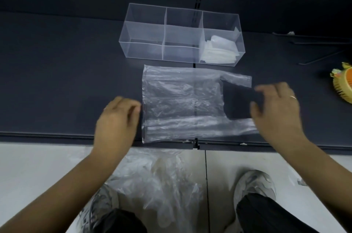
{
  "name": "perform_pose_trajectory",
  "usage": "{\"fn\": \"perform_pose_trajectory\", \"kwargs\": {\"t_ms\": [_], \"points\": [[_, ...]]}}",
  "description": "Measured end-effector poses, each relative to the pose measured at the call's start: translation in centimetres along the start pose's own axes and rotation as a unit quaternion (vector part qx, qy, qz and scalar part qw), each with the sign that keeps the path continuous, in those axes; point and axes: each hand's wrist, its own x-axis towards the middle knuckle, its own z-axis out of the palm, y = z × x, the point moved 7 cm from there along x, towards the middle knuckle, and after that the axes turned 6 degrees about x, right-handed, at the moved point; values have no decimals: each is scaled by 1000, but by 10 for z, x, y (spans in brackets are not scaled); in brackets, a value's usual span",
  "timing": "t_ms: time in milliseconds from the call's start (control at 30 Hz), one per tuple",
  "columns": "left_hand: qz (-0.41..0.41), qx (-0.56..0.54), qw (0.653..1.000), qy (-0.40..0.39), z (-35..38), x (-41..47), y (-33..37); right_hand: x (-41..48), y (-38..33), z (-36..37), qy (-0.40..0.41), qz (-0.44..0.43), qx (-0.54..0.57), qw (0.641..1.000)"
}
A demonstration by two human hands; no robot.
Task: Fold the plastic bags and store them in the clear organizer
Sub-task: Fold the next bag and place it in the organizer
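A clear plastic bag [181, 103] lies spread flat on the dark shelf [66, 80], its handles pointing right. My left hand [116, 118] hovers at the bag's left edge, fingers loosely curled, holding nothing. My right hand [276, 109] is over the handle end, fingers apart, empty. Behind the bag stands the clear organizer [181, 23] with three compartments. Its right compartment holds several folded white bags [219, 50]; the other two are empty. A heap of loose clear bags [156, 181] lies on the floor between my feet.
An orange and yellow object [342, 84] sits at the shelf's right edge. Thin dark rods [314, 42] lie at the back right. The shelf's front edge runs below the bag. My shoes [253, 185] stand on the pale floor.
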Motion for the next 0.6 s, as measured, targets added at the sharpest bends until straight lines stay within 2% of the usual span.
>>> {"fn": "perform_pose_trajectory", "kwargs": {"t_ms": [33, 67, 133, 233, 367, 600], "points": [[57, 21, 998, 17, 7, 3, 15, 2, -31, 3, 8, -61, 29, 998], [96, 31, 995, -2, 21, 6, 24, 4, -60, 13, -18, -109, 64, 992], [124, 66, 985, -97, 51, 10, 35, 1, -115, 46, -115, -176, 112, 971], [185, 181, 944, -205, 84, -1, 32, -2, -160, 101, -194, -251, 61, 947], [214, 193, 935, -205, 84, -18, 22, 14, -127, 141, -236, -200, -21, 951], [194, 181, 937, -228, 71, -33, 17, 38, 2, 112, -161, -35, -67, 984]]}}
